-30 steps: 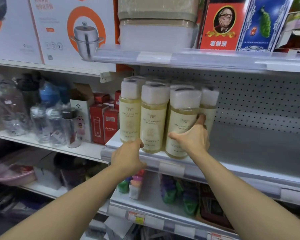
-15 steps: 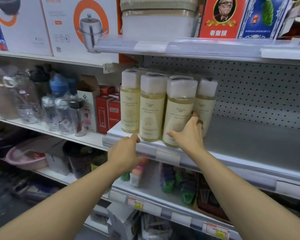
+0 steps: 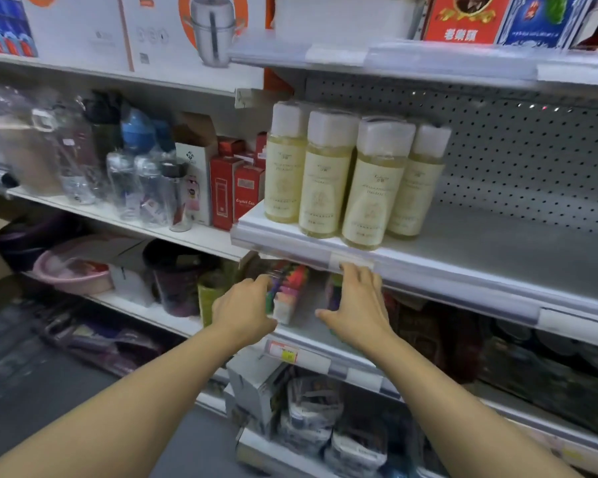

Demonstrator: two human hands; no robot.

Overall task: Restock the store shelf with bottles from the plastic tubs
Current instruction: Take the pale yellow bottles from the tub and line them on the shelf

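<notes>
Store aisle, grey metal shelf (image 3: 480,257) with perforated back panel (image 3: 532,160). Four pale yellow bottles (image 3: 373,188) with white caps stand upright in a touching row at its front left edge; bare shelf to their right. Left hand (image 3: 244,310) and right hand (image 3: 358,305) hover below the shelf lip, fingers loosely spread, holding nothing. Adjoining shelf: wrapped drinking bottles (image 3: 135,188), red boxes (image 3: 235,191). Above: cookware boxes (image 3: 187,29).

Four bottles (image 3: 353,177) stand in a row at the shelf (image 3: 480,257) front's left end; boxes (image 3: 237,191) sit left of them, both hands below the shelf edge.
</notes>
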